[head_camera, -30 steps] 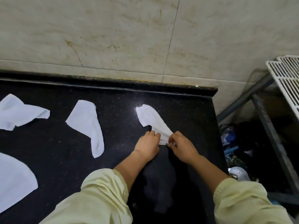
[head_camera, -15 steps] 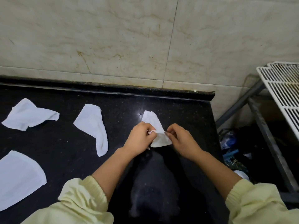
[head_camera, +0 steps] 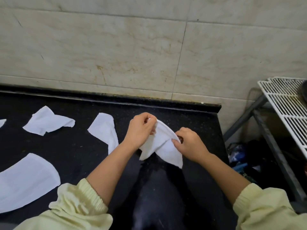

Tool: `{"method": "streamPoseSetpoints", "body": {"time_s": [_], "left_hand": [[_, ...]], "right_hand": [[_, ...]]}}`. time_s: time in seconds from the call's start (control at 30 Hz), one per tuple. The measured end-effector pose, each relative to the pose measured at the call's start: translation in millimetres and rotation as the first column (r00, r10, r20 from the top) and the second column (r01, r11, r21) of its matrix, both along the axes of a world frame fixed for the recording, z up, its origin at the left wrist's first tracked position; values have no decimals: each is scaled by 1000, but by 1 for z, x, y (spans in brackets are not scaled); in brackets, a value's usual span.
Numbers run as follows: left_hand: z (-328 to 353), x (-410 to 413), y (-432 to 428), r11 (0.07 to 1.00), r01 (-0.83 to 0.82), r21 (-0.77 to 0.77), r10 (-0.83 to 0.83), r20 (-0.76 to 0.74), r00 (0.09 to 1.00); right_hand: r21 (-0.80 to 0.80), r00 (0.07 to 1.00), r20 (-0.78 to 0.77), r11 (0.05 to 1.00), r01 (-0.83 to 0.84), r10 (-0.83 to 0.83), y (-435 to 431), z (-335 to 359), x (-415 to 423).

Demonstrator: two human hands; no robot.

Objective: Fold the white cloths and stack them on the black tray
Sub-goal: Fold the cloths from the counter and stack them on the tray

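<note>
Black tabletop (head_camera: 74, 150) below a tiled wall | left hand (head_camera: 141, 130) and right hand (head_camera: 189, 144) each pinch one white cloth (head_camera: 163, 147), held up at frame centre | tray not in view | risk: hanging corners fold crooked, or a light pinch drops the edge | loose cloths (head_camera: 104, 130) at left.

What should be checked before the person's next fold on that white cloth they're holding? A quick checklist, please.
1. Left hand grip on the held cloth: ok, pinching its upper edge.
2. Right hand grip: ok, pinching the same edge.
3. Cloth spread flat: not ok, it droops in two flaps.
4. Neighbouring cloth out of the way: ok, apart on the counter.
5. Black tray within reach: cannot tell, none visible.
</note>
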State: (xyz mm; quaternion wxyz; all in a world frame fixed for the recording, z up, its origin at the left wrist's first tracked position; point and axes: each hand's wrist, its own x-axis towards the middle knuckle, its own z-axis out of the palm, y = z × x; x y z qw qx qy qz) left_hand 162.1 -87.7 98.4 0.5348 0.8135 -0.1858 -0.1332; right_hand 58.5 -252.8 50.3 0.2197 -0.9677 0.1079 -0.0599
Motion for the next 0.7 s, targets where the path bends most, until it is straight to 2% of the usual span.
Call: {"method": "streamPoseSetpoints", "body": {"time_s": [0.13, 0.2, 0.37, 0.5, 0.7], "left_hand": [[-1, 7, 17, 997, -71, -38, 68, -87, 994], [-4, 10, 27, 997, -72, -18, 69, -131, 989], [-9, 16, 47, 993, -110, 48, 116, -141, 983], [-11, 20, 55, 983, -184, 28, 186, -149, 971], [-7, 29, 58, 953, -303, -20, 299, -116, 947]], "right_hand": [[347, 995, -77, 934, 84, -60, -2, 13, 3], [449, 994, -88, 889, 94, -60, -6, 17, 4], [498, 989, -146, 862, 96, -25, -18, 30, 10], [512, 980, -198, 855, 82, 24, -28, 45, 15], [520, 984, -165, 841, 149, -72, -45, 49, 26]]}}
